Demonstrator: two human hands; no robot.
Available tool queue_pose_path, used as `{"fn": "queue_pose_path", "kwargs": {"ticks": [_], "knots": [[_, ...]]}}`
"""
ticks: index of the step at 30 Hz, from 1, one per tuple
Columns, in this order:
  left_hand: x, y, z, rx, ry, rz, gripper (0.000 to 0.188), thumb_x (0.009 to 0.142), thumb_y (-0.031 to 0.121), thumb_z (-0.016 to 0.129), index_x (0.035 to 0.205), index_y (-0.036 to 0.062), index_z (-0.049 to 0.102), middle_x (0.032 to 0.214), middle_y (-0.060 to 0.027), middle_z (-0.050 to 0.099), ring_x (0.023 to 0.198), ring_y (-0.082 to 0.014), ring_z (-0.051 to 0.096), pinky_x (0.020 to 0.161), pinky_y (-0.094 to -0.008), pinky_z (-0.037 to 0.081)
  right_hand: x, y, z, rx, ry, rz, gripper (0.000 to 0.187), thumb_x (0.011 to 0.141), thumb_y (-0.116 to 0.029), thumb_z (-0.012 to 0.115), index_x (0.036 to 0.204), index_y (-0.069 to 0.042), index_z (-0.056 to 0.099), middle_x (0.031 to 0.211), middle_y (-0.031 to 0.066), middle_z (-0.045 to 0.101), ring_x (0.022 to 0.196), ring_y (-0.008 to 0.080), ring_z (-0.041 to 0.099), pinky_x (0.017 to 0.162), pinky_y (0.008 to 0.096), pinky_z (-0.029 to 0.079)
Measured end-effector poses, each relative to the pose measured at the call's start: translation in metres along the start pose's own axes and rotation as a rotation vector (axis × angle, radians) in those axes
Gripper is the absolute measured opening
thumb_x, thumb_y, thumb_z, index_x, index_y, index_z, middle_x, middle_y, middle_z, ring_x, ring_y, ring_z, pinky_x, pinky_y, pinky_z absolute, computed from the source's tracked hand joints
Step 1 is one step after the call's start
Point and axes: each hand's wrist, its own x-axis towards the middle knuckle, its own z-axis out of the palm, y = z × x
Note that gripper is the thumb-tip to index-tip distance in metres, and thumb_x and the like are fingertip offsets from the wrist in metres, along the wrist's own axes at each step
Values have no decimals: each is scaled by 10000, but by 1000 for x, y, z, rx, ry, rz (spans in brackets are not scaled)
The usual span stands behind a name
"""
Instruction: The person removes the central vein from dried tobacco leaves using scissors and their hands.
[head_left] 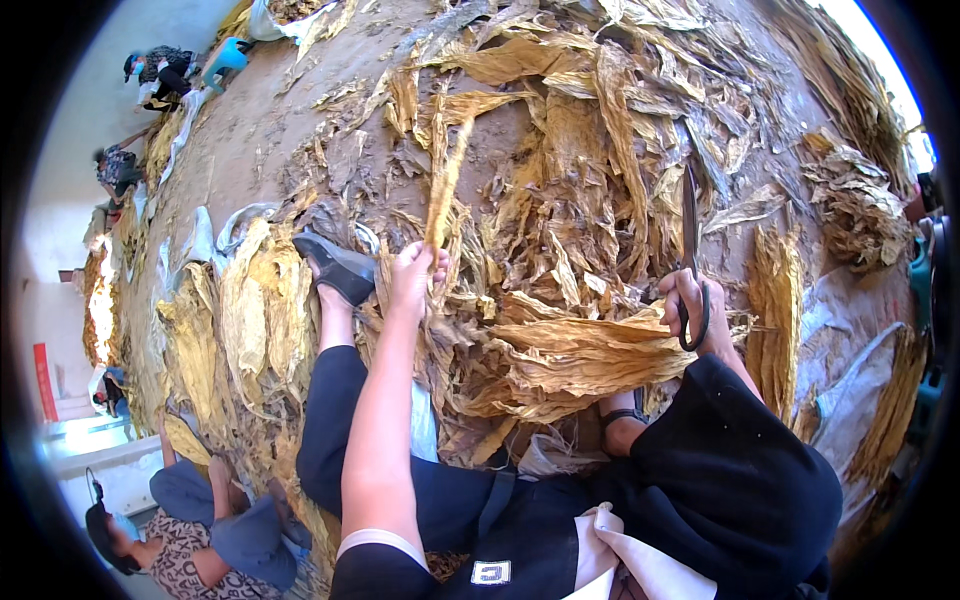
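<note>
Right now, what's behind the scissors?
Around the scissors, dried leaves and bare ground show behind. Whatever they and the right hand cover can't be seen.

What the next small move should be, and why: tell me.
Probably bring the scissors leftward to the narrow yellow leaf. The left hand grips that leaf near its lower end, leaving most of its length exposed, while the right hand holds the scissors well apart from it, tips pointing away from the person.
</note>
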Motion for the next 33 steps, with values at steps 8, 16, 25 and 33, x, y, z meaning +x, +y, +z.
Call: {"fn": "queue_pose_path", "kwargs": {"ticks": [8,16,25,33], "knots": [[-58,50,-26,-714,-695,-49,154,910,179,527,870,50,599,708,-45,568,583,-82,528,423,-197,387,-3,-18,34,19,-107,3,306,869,-339,586,798,-41,564,532,-6,519,422,62,477,391,196,350],[-146,11,44,-1018,-963,-342,282,902,256,504,668,103,465,578,-1,454,409,-67,380,368,-200,312,-6,-51,99,151,-396,-104,258,874,-267,614,908,-17,565,751,39,615,541,67,533,477,209,402],[-176,-5,66,-799,-758,-465,324,931,331,428,869,37,549,770,-95,570,599,-178,548,538,-287,460,-6,-40,130,175,-517,-173,282,832,-226,692,938,-25,526,666,-15,546,551,49,531,496,203,410],[-163,2,55,-508,-308,-140,201,907,220,572,1010,48,569,929,-46,620,846,-137,600,760,-280,502,-13,-34,129,75,-479,-140,280,798,-172,691,934,6,524,672,18,539,532,80,529,469,238,429]]}}
